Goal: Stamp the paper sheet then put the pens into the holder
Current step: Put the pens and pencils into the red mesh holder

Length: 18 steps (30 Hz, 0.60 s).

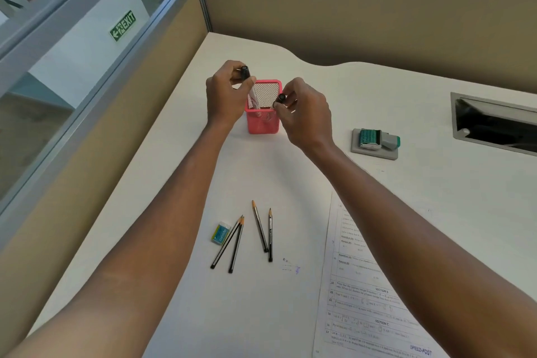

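left hand pinching black-capped pen, tip inside pink mesh holder | right hand gripping second pen at holder rim | stamp on pad, right | paper sheet near right

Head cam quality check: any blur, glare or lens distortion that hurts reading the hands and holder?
Head view: wide-angle bending curves the forearms and window frame; light is soft and even, with no harsh glare on the desk. Left hand, right hand and the pink mesh holder are sharp enough. Print on the paper sheet is too soft to read.
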Available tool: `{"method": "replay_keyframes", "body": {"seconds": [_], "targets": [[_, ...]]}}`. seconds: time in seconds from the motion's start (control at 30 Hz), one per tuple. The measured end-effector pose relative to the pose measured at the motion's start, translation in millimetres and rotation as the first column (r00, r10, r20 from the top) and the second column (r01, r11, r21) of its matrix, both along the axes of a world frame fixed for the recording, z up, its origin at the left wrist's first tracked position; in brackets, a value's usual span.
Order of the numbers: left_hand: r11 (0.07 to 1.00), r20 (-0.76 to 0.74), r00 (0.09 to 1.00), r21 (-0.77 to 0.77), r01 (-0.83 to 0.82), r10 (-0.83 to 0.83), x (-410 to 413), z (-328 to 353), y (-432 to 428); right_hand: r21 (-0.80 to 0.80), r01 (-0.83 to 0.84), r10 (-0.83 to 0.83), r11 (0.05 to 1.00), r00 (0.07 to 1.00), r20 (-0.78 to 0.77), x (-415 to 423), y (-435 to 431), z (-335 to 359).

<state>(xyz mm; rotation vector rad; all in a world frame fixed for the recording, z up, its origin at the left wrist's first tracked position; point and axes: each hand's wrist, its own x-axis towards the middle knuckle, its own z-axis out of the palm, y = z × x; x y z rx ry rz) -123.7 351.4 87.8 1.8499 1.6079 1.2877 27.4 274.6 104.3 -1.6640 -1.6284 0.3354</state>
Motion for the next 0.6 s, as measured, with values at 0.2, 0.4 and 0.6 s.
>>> {"method": "replay_keyframes", "body": {"seconds": [0.2,0.4,0.6], "targets": [[0.999,0.029,0.999,-0.024,0.032,-0.032,2,2,2,-0.020,-0.022,0.022,1.000,0.999,-0.030,-2,-2,-1],[0.996,0.041,0.998,-0.071,0.047,-0.044,1,-1,3,-0.049,-0.033,0.031,0.998,0.998,-0.045,0,-2,-1],[0.981,0.105,0.994,-0.185,0.053,-0.034,-15,1,-3,-0.124,0.015,-0.023,0.992,0.998,-0.064,14,-16,9]]}}
